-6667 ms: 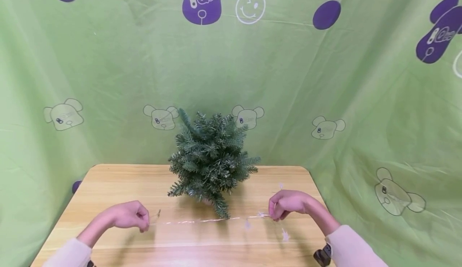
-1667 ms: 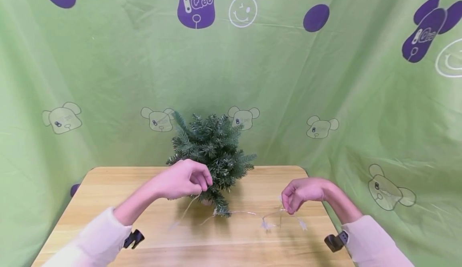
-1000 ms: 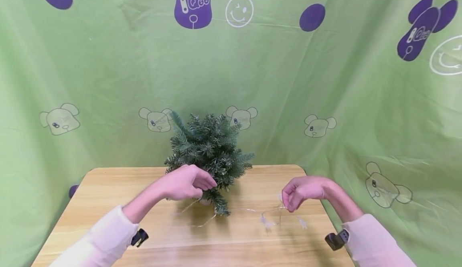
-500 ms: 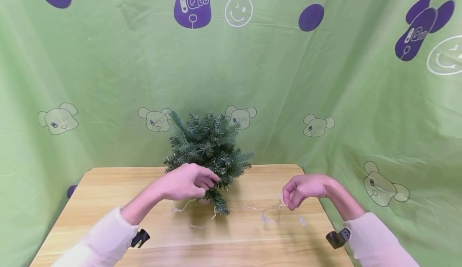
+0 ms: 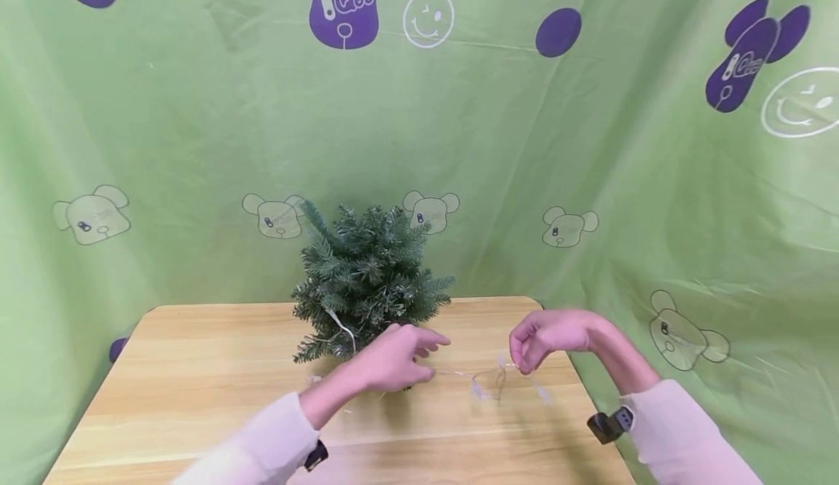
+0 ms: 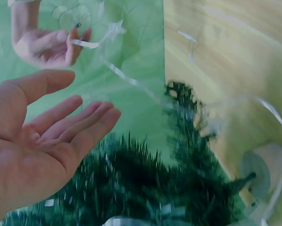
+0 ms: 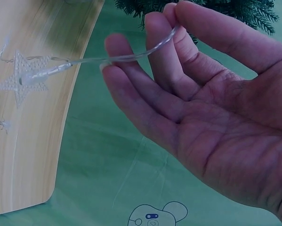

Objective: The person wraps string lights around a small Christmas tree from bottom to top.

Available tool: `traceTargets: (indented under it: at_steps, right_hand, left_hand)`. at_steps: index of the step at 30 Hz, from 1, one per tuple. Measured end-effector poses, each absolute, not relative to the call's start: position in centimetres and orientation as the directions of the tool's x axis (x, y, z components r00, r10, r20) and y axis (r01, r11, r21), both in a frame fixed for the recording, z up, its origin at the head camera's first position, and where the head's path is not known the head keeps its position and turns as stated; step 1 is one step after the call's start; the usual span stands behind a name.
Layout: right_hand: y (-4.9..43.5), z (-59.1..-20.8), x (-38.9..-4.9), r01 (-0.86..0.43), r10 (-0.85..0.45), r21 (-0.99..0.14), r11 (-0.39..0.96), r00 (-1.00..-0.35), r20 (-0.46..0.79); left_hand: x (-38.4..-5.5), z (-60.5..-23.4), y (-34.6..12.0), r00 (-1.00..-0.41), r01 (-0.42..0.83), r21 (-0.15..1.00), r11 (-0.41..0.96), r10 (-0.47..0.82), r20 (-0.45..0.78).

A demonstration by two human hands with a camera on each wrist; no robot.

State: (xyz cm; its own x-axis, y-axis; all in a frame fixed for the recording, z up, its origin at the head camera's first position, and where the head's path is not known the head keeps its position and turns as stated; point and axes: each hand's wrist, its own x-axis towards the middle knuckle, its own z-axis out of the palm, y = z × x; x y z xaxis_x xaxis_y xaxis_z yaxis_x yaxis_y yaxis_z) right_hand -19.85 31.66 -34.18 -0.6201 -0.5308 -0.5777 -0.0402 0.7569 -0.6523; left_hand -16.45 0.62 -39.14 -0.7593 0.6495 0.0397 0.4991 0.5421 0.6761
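A small artificial Christmas tree (image 5: 367, 274) stands at the back of the table. Clear star string lights (image 5: 481, 387) run from its front low branches to the right hand (image 5: 553, 336). That hand pinches the wire between thumb and index fingertip, as the right wrist view shows, with a clear star (image 7: 25, 80) dangling beside the fingers. The left hand (image 5: 396, 357) hovers before the tree's lower front, fingers spread and holding nothing. At the tree's left, a length of pale wire (image 5: 342, 328) lies across the branches. The left hand hides the lowest front branch in the head view.
A wooden table (image 5: 216, 397) extends around the tree. Green printed curtain (image 5: 459, 143) hangs behind and at both sides. In the left wrist view, the tree's round base (image 6: 256, 172) shows on the tabletop.
The left hand, which was pinching the wire, has let go and moved right across the tree's front. Wire now shows on the left branches. The right hand, still pinching, has barely moved lately.
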Motion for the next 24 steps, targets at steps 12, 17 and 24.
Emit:
traceTargets:
  at_steps: [12,17,24]
  right_hand:
    - [31.7,-33.9,-19.8,-0.045,-0.543,-0.663,0.747,-0.617,-0.570]
    - [32.2,-34.0,-19.7,-0.046,-0.535,-0.658,0.752,-0.626,-0.567]
    - [32.5,-33.5,-19.8,-0.041,-0.596,-0.718,0.695,-0.590,-0.545]
  left_hand:
    - [-16.2,-40.4,3.6,-0.777,0.476,0.641,0.602,0.630,-0.015]
    - [-15.7,-38.2,2.6,-0.750,0.472,0.660,0.585,0.660,-0.049]
    - [-15.7,-33.4,1.6,-0.697,0.444,0.715,0.540,0.709,-0.102]
